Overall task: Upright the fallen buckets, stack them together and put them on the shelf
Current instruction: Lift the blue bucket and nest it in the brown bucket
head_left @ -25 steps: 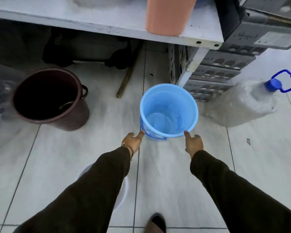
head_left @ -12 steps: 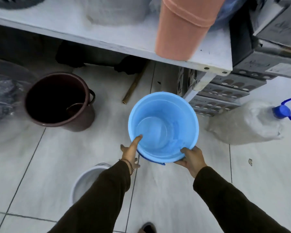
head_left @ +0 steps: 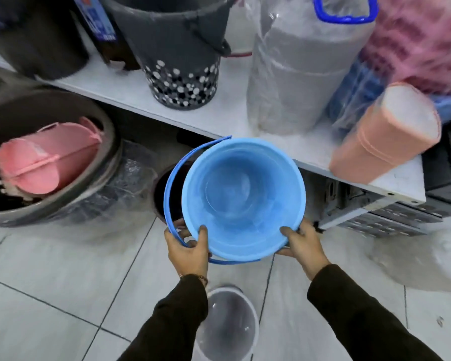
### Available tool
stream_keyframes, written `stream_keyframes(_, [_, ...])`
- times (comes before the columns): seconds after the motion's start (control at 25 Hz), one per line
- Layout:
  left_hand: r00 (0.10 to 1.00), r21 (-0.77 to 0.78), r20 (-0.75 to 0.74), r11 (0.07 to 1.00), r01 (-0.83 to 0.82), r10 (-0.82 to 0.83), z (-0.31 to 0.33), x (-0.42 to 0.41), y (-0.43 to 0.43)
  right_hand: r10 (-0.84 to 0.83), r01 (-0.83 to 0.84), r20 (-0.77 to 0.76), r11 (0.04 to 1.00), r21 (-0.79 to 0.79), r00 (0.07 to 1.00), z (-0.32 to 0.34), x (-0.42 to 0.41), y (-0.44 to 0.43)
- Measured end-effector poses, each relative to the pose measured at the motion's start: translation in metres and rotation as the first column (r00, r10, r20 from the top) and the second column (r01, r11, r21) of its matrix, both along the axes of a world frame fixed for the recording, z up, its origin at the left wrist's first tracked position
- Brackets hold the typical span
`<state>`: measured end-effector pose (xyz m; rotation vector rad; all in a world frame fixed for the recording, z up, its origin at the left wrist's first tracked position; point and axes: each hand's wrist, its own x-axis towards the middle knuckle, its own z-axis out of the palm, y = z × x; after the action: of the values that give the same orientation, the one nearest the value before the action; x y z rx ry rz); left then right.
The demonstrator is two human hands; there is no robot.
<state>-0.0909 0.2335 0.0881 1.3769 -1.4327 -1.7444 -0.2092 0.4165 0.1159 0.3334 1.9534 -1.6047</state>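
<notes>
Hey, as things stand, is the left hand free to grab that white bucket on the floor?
Probably not: the left hand and right hand both grip the blue bucket by its rim. The white bucket sits open below the arms, otherwise unobstructed.

bucket (head_left: 242, 199) lt blue | shelf pail (head_left: 177, 56) gray, dotted | floor bucket (head_left: 227, 327) white

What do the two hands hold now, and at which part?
Both hands, left hand and right hand, hold the round light-blue plastic bucket by its near rim, thumbs inside.
</notes>
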Motion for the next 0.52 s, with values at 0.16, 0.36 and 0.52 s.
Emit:
stream_keyframes(0.16, [0.997, 0.015, 0.053, 0.998, -0.054, 0.053, 0.006, 0.008, -0.091, 0.048, -0.049, 0.026, 0.999, 0.016, 0.999, -0.004, -0.006, -0.100])
stream_keyframes(0.36, [0.992, 0.148, 0.119, 0.989, 0.021, -0.038, -0.041, 0.003, -0.177, -0.020, 0.009, 0.108, 0.995, 0.102, 0.994, -0.056, -0.009, -0.179])
stream_keyframes(0.52, [0.952, 0.299, 0.192, 0.938, 0.176, -0.239, -0.097, -0.004, -0.214, -0.047, 0.023, 0.081, 0.960, 0.278, 0.996, -0.101, -0.008, -0.204])
